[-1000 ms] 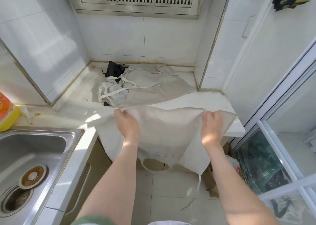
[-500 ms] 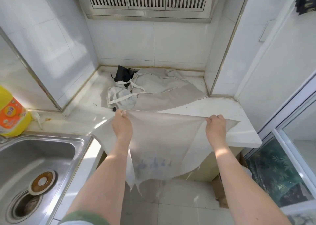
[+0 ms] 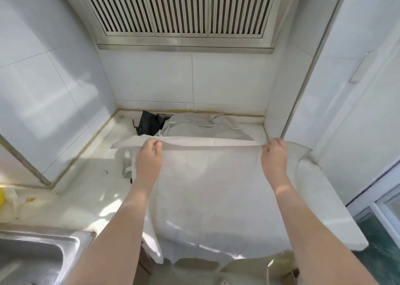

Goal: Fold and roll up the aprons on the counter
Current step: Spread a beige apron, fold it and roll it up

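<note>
Pale grey cloth apron (image 3: 212, 189) hangs stretched over the white stone counter (image 3: 82, 187), its lower edge trailing past the front lip. Our left hand (image 3: 149, 158) and right hand (image 3: 273, 158) each pinch its top hem, 2 grips well apart. Behind it, near the tiled wall (image 3: 227, 79), lie another crumpled grey apron (image 3: 194, 128) and a black cloth bundle (image 3: 149, 124), touching. A stainless steel sink (image 3: 32, 261) shows only its corner at lower left.
</note>
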A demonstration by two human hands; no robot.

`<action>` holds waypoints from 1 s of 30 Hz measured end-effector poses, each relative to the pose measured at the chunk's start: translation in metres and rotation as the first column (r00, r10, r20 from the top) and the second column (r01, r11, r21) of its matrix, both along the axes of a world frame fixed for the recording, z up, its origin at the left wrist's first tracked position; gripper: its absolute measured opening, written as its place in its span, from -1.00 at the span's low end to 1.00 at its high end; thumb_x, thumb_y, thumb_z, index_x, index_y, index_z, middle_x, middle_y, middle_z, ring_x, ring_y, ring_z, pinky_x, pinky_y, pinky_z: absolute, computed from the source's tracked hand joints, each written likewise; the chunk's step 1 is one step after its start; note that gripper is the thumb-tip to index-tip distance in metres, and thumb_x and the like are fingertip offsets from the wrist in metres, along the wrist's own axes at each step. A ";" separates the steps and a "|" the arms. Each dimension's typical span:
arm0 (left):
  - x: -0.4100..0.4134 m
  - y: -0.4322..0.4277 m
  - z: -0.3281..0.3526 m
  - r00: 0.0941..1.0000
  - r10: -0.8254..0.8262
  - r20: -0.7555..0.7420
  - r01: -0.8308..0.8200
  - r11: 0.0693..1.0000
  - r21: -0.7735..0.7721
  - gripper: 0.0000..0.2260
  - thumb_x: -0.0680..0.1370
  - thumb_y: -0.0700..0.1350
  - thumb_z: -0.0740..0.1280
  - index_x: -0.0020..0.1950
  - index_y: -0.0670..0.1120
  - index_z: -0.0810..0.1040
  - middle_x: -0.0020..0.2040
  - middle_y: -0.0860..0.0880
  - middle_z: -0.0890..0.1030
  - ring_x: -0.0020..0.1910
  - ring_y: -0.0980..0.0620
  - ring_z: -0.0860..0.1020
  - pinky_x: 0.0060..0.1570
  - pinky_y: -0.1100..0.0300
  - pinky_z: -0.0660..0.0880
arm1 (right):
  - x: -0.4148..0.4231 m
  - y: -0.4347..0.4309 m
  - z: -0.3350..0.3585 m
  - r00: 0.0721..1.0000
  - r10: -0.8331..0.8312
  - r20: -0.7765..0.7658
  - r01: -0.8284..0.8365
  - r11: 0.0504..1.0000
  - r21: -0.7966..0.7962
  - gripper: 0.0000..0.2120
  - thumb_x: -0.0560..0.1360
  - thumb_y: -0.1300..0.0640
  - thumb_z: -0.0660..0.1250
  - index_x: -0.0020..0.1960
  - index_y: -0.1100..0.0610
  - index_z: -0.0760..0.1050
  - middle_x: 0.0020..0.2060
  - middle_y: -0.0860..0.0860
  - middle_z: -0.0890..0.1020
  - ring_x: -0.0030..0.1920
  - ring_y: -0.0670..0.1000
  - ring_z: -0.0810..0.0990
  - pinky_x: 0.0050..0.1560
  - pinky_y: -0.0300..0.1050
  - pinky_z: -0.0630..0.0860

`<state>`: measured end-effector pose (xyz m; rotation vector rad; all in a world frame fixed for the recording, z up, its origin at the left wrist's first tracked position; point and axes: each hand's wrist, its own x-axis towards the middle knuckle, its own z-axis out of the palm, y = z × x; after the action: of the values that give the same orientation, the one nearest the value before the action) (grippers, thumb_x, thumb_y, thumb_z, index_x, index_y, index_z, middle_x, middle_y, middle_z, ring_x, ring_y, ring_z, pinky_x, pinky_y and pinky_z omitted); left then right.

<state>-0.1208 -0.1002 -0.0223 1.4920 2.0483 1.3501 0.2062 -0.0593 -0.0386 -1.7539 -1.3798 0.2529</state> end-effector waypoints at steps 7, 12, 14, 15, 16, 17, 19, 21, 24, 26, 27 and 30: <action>0.001 0.099 -0.002 0.974 -0.136 -0.181 0.084 0.959 -0.269 -0.45 0.56 -0.04 0.32 0.51 0.02 0.21 0.16 -0.13 0.52 0.11 -0.13 0.46 0.06 0.15 0.30 | 0.008 0.128 -0.010 0.993 0.119 0.025 -0.117 0.991 -0.068 -0.78 0.59 0.28 0.16 0.08 0.44 0.45 0.27 0.31 0.39 0.26 0.19 0.38 0.22 -0.18 0.21; -0.008 0.161 -0.013 0.876 -0.260 -0.407 0.114 0.930 -0.348 -0.24 0.49 -0.03 0.36 0.56 0.04 -0.03 0.39 -0.09 0.37 0.31 -0.16 0.24 0.30 0.04 0.21 | 0.008 0.205 -0.022 0.978 0.187 0.091 -0.165 0.965 -0.203 -0.56 0.57 0.01 0.08 0.25 0.34 0.37 0.25 0.24 0.39 0.26 0.19 0.35 0.26 0.07 0.33; -0.008 0.178 -0.023 0.877 -0.283 -0.388 0.103 0.900 -0.424 -0.16 0.48 0.01 0.35 0.55 0.10 -0.18 0.46 -0.08 0.24 0.38 -0.12 0.15 0.33 0.02 0.22 | 0.006 0.226 -0.030 0.968 0.215 0.128 -0.179 0.953 -0.245 -0.52 0.57 -0.03 0.11 0.33 0.29 0.32 0.30 0.21 0.36 0.29 0.17 0.33 0.28 0.06 0.32; -0.010 0.191 -0.030 0.868 -0.295 -0.398 0.086 0.880 -0.466 -0.13 0.50 0.04 0.34 0.54 0.09 -0.26 0.47 -0.09 0.18 0.42 -0.11 0.11 0.35 0.02 0.21 | 0.004 0.238 -0.035 0.965 0.221 0.141 -0.178 0.947 -0.266 -0.50 0.58 -0.05 0.12 0.36 0.28 0.29 0.34 0.21 0.34 0.32 0.16 0.30 0.31 0.03 0.27; -0.010 0.200 -0.034 0.845 -0.304 -0.440 0.055 0.868 -0.493 -0.11 0.51 0.08 0.32 0.53 0.06 -0.33 0.49 -0.11 0.13 0.46 -0.11 0.09 0.37 0.02 0.21 | 0.003 0.248 -0.040 0.963 0.230 0.142 -0.181 0.938 -0.295 -0.49 0.59 -0.05 0.13 0.39 0.29 0.27 0.36 0.21 0.32 0.35 0.16 0.28 0.34 -0.01 0.23; -0.009 0.208 -0.037 0.803 -0.315 -0.507 0.017 0.861 -0.509 -0.09 0.52 0.12 0.29 0.52 0.02 -0.38 0.51 -0.13 0.07 0.48 -0.12 0.09 0.37 0.03 0.21 | 0.001 0.255 -0.044 0.964 0.230 0.133 -0.181 0.935 -0.304 -0.48 0.59 -0.04 0.16 0.40 0.30 0.25 0.38 0.23 0.29 0.37 0.17 0.25 0.35 -0.01 0.21; -0.009 0.227 -0.048 0.764 -0.389 -0.514 0.026 0.815 -0.579 -0.09 0.53 0.13 0.27 0.51 -0.03 -0.41 0.57 -0.12 -0.10 0.52 -0.12 0.06 0.41 0.02 0.15 | -0.008 0.269 -0.057 0.978 0.195 0.080 -0.156 0.926 -0.343 -0.42 0.56 0.00 0.24 0.45 0.28 0.17 0.42 0.25 0.22 0.41 0.21 0.20 0.40 0.07 0.19; -0.004 0.237 -0.065 0.804 -0.476 -0.357 0.143 0.737 -0.661 -0.09 0.54 0.01 0.31 0.52 0.00 -0.41 0.56 -0.05 -0.24 0.55 -0.06 -0.14 0.48 -0.02 -0.07 | -0.017 0.274 -0.072 0.981 0.173 0.085 -0.124 0.906 -0.404 -0.28 0.53 0.07 0.32 0.53 0.24 0.02 0.49 0.25 0.11 0.48 0.24 0.09 0.47 0.10 0.08; -0.006 0.249 -0.098 0.765 -0.580 -0.280 0.222 0.646 -0.730 -0.13 0.55 0.02 0.29 0.53 0.03 -0.36 0.54 0.05 -0.31 0.53 0.01 -0.28 0.48 -0.10 -0.20 | -0.040 0.275 -0.096 0.972 0.210 0.104 -0.135 0.864 -0.485 -0.17 0.47 0.16 0.36 0.55 0.18 -0.08 0.50 0.23 0.07 0.49 0.21 0.04 0.45 0.11 0.10; -0.007 0.254 -0.116 0.719 -0.635 -0.284 0.221 0.595 -0.773 -0.23 0.58 0.08 0.21 0.55 0.05 -0.30 0.56 0.04 -0.29 0.53 0.03 -0.28 0.47 -0.12 -0.22 | -0.062 0.266 -0.104 0.956 0.281 0.089 -0.198 0.835 -0.513 -0.29 0.48 0.21 0.32 0.52 0.19 0.05 0.47 0.21 0.14 0.47 0.21 0.12 0.42 0.10 0.17; -0.007 0.256 -0.122 0.703 -0.653 -0.282 0.220 0.577 -0.787 -0.28 0.60 0.09 0.17 0.55 0.06 -0.28 0.56 0.04 -0.29 0.53 0.03 -0.27 0.46 -0.13 -0.22 | -0.074 0.259 -0.107 0.932 0.348 0.103 -0.254 0.829 -0.499 -0.39 0.49 0.24 0.30 0.48 0.23 0.17 0.45 0.23 0.21 0.44 0.23 0.20 0.40 0.10 0.21; -0.007 0.257 -0.132 0.688 -0.670 -0.280 0.234 0.569 -0.788 -0.31 0.62 0.11 0.13 0.55 0.07 -0.29 0.55 0.04 -0.32 0.53 0.02 -0.28 0.46 -0.13 -0.24 | -0.114 0.230 -0.126 0.851 0.467 0.239 -0.368 0.857 -0.361 -0.72 0.42 0.31 0.30 0.12 0.31 0.55 0.16 0.28 0.55 0.13 0.33 0.54 0.11 0.16 0.49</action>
<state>-0.1282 0.1572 -0.1546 1.9418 1.8387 -0.1703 0.0926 0.1709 -0.1641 -1.7668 -2.0633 0.4568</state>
